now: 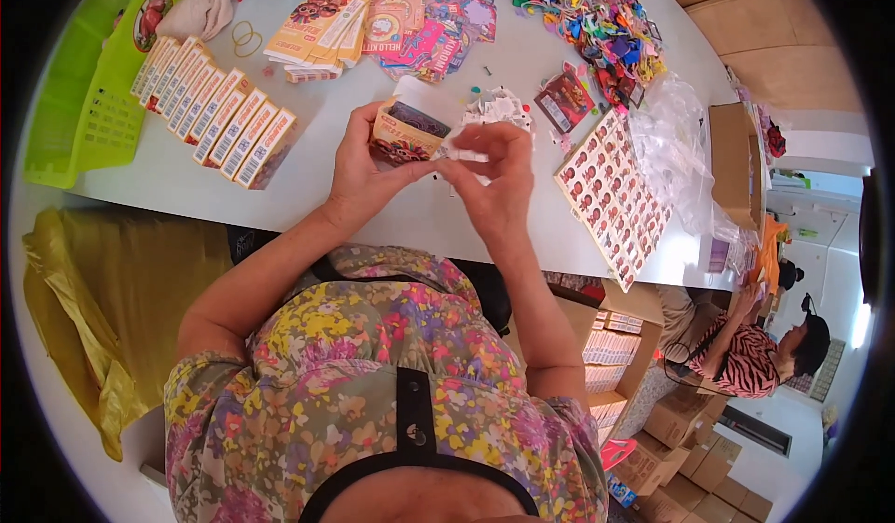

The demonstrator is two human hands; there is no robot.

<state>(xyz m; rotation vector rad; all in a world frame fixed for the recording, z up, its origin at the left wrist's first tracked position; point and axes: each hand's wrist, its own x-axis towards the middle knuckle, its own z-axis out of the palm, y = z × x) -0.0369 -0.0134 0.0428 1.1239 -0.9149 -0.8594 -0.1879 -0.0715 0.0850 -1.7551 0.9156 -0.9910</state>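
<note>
My left hand is wrapped round a small yellow-orange printed carton and tilts it over the table. The carton's white end flap stands up, and dark packets show inside. At the carton's right side my right hand is pinched, its thumb and fingertips close to the box. A small white piece shows between those fingers; its kind is unclear. Just beyond lies a heap of small white pieces. To the right is a sheet of round red-and-brown stickers, below a dark red packet.
Filled cartons stand in a row at left, beside a green basket. Flat cartons, printed cards and colourful trinkets lie behind. Clear plastic covers the right edge. A co-worker sits beyond cardboard boxes.
</note>
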